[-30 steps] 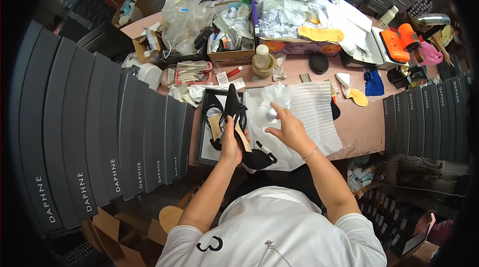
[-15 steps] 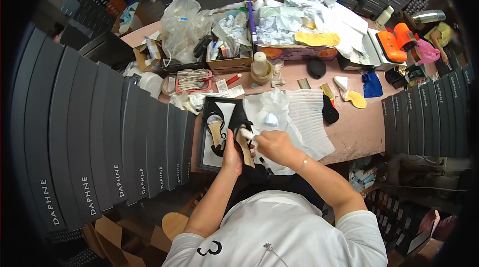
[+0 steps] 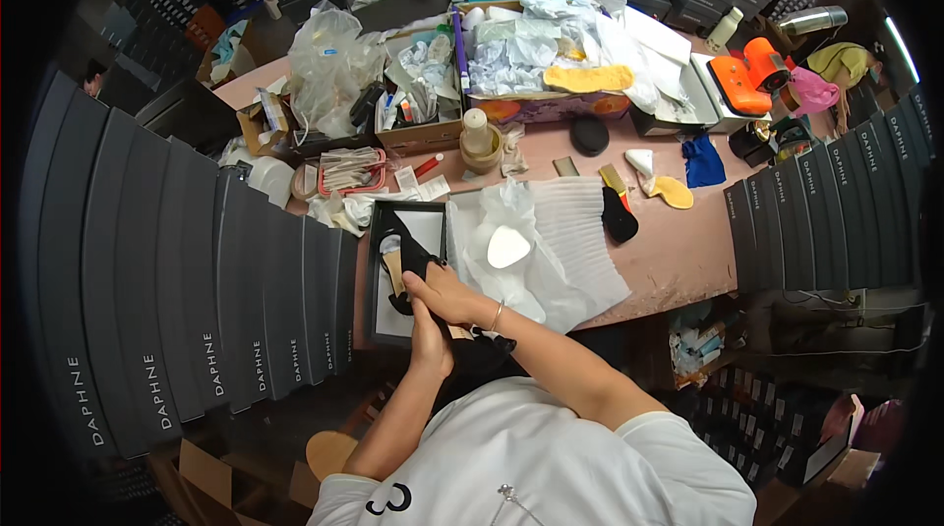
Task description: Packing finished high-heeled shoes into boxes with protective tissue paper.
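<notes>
A black shoe (image 3: 417,253) with a beige insole is held between both my hands, over the near right part of an open dark shoebox (image 3: 377,321). My left hand (image 3: 429,339) grips it from the left and below. Over its middle, my right hand (image 3: 444,293) is closed, covering much of the upper; the fingertips are partly hidden. The shoe's heel end and strap stick out under my right wrist. Its black mate (image 3: 395,275) lies in the box. Right of the box, a rounded white pad (image 3: 508,246) rests on crumpled white tissue paper (image 3: 497,290).
Stacked dark shoeboxes wall the left (image 3: 143,280) and right (image 3: 821,221) sides. Behind stand a carton of crumpled paper (image 3: 551,108), a pump bottle (image 3: 480,143) and a tray of sticks (image 3: 352,172). A black-headed brush (image 3: 619,221) and yellow insole (image 3: 675,193) lie on the right.
My right hand has let go of a white wad and moved left onto the shoe. A white pad now shows brightly on the tissue. The whole view has shifted slightly.
</notes>
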`<state>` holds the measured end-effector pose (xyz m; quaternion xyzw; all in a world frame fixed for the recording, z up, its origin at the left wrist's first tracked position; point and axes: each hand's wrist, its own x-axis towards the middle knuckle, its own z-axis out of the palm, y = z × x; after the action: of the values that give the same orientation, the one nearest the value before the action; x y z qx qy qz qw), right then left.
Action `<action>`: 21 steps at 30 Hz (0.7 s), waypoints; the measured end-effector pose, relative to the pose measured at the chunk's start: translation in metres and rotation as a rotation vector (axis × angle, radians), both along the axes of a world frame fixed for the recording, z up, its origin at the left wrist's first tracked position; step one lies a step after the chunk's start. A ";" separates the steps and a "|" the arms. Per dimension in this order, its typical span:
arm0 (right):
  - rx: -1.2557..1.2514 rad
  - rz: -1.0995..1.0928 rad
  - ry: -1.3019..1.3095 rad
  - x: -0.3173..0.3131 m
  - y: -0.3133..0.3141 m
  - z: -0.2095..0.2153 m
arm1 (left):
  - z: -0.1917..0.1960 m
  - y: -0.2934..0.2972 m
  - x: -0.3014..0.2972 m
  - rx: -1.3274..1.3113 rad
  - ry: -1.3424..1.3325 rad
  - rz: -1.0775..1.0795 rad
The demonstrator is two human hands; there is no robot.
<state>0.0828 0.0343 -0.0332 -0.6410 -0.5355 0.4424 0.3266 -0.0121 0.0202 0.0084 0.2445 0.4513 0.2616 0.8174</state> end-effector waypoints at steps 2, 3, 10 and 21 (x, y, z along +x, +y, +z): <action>-0.109 -0.015 0.169 0.001 -0.008 0.025 | -0.008 -0.007 -0.010 -0.048 -0.003 0.009; -0.034 -0.013 0.131 0.004 -0.018 0.023 | -0.007 -0.014 -0.010 -0.054 -0.007 -0.020; -0.079 -0.149 0.395 0.049 -0.106 0.042 | -0.035 -0.002 -0.026 0.060 0.044 -0.176; 0.294 -0.305 -0.602 0.095 -0.094 0.000 | -0.030 -0.001 -0.009 -0.311 -0.251 -0.035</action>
<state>0.1780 -0.0597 -0.0330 -0.7610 -0.5639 0.0984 0.3052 -0.0210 0.0189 -0.0216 0.0888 0.3763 0.2028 0.8997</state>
